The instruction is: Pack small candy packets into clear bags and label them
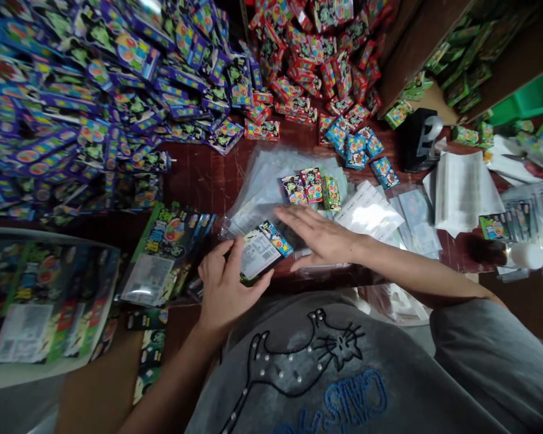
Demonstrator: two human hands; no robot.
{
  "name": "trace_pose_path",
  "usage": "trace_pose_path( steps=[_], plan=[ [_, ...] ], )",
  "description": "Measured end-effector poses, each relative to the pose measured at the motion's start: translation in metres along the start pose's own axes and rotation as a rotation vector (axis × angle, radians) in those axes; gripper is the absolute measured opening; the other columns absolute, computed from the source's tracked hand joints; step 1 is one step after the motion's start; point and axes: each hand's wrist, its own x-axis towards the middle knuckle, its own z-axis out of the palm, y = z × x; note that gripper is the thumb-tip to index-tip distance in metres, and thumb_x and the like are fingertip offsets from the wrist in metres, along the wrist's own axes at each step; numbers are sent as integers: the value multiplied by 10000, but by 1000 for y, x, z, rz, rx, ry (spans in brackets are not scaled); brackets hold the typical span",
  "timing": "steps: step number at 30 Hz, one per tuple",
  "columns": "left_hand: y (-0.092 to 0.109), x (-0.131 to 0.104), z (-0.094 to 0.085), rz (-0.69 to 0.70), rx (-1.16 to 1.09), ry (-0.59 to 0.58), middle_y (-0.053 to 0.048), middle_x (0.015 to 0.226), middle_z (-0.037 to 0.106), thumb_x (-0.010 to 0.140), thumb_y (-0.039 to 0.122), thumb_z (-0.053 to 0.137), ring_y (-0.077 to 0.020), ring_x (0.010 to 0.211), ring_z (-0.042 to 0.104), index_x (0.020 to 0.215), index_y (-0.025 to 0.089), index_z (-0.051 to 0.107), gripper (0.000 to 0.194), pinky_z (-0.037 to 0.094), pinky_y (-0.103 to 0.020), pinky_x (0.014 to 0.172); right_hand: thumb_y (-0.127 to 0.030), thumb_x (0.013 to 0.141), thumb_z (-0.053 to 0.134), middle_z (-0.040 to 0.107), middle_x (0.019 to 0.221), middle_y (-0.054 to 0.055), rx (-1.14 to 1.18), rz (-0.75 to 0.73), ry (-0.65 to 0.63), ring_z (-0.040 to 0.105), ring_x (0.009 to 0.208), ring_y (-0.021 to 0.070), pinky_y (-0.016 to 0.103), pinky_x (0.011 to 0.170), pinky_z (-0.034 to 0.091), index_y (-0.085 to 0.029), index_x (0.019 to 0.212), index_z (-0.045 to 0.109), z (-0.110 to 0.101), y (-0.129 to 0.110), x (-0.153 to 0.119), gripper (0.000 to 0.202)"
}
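Low in the middle of the frame, the left hand [224,283] has its grip clamped on a small flat pack [263,250], thumb on one long edge and fingers curled behind, label side turned up toward the camera, probably so the printed label can be read or lined up. Just right of it, the right hand [323,238] lies spread and flat, fingers apart and holding nothing, palm down on a sheaf of clear plastic bags [271,181]; that flat press looks meant to keep the slippery sheets from sliding on the dark red bench [199,175].

Above the right hand, three small boxes [311,187] stand side by side on the plastic: one purple, one red, one green, set close together like a sorted set. Further up right, a cluster of blue boxes [357,147] rests on the wood.

Loose heaps serve as the stores: a large pile of purple boxes [72,102] fills the upper left, and a pile of red boxes [312,54] sits at top centre. Green boxes [466,54] lie on a shelf in the upper right. At lower left, a pale tray [9,374] holds larger bagged bundles of the same goods. A black tape dispenser [419,141] and folded white sheets [461,190] sit at centre right.
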Motion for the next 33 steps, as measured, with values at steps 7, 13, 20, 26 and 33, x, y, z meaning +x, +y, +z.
trace_pose_path(
  steps=[7,13,20,26,33],
  plan=[
    [-3,5,-1,-45,-50,76,-203,1461,558,891,439,844,-397,1323,593,1717,260,339,984,512,-527,1113,-633,974,718,464,1713,228,-161,-53,77,317,1652,393,728,1354,-90,-180,1788,9,-11,17,14,1171],
    [-6,5,-2,-24,12,40,-208,1391,598,908,476,819,-407,1256,625,1697,235,374,938,523,-545,1074,-450,856,867,541,1623,237,-232,93,-15,338,1613,492,843,1273,-86,-152,1700,338,-71,59,37,1040],
    [-9,2,-10,-1,-113,-12,-173,1438,571,908,439,820,-373,1316,621,1692,284,370,917,516,-516,1140,-360,860,906,677,1422,120,73,-276,-328,637,1376,309,722,1346,129,-230,1389,643,-69,22,43,606],
    [-10,7,-3,10,-119,-7,-168,1444,580,889,422,849,-365,1318,629,1693,299,369,945,528,-511,1136,-324,935,857,607,1551,170,-30,-220,-269,542,1532,310,639,1372,254,-173,1441,642,-48,21,43,571],
    [-7,18,10,28,-104,40,-184,1457,600,884,434,865,-382,1311,636,1704,293,385,961,510,-530,1142,-543,1023,719,338,1799,207,-113,-10,-1,326,1685,357,638,1396,150,-152,1300,752,-7,6,25,481]
  ],
)
